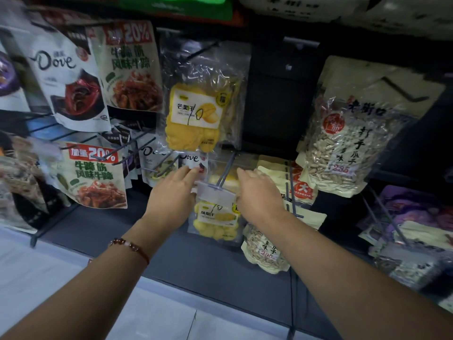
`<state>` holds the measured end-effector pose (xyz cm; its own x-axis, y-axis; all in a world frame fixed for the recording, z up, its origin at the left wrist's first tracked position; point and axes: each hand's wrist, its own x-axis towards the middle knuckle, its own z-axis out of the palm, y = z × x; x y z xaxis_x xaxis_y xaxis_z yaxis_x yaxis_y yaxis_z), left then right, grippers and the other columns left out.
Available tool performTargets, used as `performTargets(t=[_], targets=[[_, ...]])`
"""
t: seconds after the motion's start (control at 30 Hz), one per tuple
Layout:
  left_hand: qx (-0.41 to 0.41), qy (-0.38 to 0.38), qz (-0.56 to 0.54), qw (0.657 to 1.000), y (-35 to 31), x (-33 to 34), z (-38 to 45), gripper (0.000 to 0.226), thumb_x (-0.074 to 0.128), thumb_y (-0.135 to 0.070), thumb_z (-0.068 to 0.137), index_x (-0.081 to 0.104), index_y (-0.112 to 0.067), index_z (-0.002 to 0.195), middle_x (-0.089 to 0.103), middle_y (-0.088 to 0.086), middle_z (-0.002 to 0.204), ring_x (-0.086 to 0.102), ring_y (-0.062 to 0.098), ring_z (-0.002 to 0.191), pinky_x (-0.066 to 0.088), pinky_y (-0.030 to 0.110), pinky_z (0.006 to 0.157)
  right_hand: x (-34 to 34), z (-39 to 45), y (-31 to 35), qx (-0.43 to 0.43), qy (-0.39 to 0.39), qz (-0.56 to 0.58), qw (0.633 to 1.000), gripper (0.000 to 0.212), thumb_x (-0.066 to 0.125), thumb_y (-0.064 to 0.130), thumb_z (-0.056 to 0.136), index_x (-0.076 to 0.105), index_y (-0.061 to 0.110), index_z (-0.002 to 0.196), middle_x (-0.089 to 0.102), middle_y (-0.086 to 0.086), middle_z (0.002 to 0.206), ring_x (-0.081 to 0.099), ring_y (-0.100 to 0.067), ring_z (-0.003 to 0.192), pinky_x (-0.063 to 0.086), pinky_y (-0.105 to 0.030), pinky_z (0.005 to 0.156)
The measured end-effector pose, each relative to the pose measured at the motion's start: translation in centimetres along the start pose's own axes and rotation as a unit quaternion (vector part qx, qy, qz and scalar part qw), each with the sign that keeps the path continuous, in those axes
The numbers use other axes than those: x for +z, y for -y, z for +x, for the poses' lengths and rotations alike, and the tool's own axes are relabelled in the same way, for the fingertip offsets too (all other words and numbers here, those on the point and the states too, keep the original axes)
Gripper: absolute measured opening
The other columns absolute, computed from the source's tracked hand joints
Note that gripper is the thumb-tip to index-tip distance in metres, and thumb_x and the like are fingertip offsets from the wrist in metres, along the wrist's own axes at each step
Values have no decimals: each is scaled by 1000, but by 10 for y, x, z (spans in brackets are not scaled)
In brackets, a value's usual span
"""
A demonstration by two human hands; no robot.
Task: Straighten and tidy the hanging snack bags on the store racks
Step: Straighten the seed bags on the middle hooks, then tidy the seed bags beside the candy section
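Holding the clear pineapple bag (215,222) between my fingers, left hand (171,195) and right hand (257,192) gripping its top edges, hook (224,171) just above.

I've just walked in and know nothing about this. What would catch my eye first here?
Probably the two bare hands, left hand and right hand, reaching either side of a clear bag of yellow dried fruit on a low hook. Above it hangs a bigger mango bag with bright yellow slices. On the right hangs a large bag of seeds.
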<state>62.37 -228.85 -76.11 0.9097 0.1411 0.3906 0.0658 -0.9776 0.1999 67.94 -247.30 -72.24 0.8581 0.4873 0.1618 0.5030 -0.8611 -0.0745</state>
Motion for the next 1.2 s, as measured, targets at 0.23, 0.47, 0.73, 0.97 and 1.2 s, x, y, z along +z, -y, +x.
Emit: performTargets(t=[0.23, 0.47, 0.73, 0.97, 1.2], targets=[[-36, 8, 40, 998, -11, -30, -27, 81, 60, -28, 90, 13, -22, 155, 26, 12, 157, 34, 34, 139, 37, 46, 108, -27, -39, 9, -41, -10, -40, 998, 66, 46, 21, 97, 13, 11, 154, 23, -10, 158, 12, -29, 148, 3, -41, 121], [-5, -44, 83, 996, -40, -52, -55, 82, 73, -32, 81, 32, -15, 150, 36, 22, 150, 36, 40, 137, 37, 54, 106, -52, -89, -9, -78, -9, -44, 996, 67, 50, 20, 94, 19, 15, 153, 18, -9, 160, 4, -29, 149, -4, -45, 120], [100, -30, 98, 990, -105, -47, -75, 82, 84, -32, 68, 49, -11, 139, 45, 27, 143, 45, 47, 128, 43, 60, 98, -68, -154, -70, -55, -10, -45, 997, 62, 51, 25, 95, 26, 19, 151, 20, -8, 159, 2, -29, 150, -7, -46, 120], [217, -3, 93, 972, -182, -31, -88, 80, 84, -33, 67, 53, -12, 138, 49, 25, 141, 50, 46, 124, 46, 59, 95, -66, -218, -133, 14, 33, -43, 998, 65, 49, 33, 98, 19, 23, 154, 12, -3, 162, 0, -25, 150, -6, -43, 121], [310, 57, 60, 947, -262, 3, -101, 82, 87, -36, 62, 57, -14, 134, 55, 21, 136, 57, 41, 120, 50, 57, 93, -59, -267, -190, 98, 65, -43, 992, 65, 48, 34, 97, 19, 23, 154, 14, -3, 162, 3, -25, 150, -4, -42, 121]])
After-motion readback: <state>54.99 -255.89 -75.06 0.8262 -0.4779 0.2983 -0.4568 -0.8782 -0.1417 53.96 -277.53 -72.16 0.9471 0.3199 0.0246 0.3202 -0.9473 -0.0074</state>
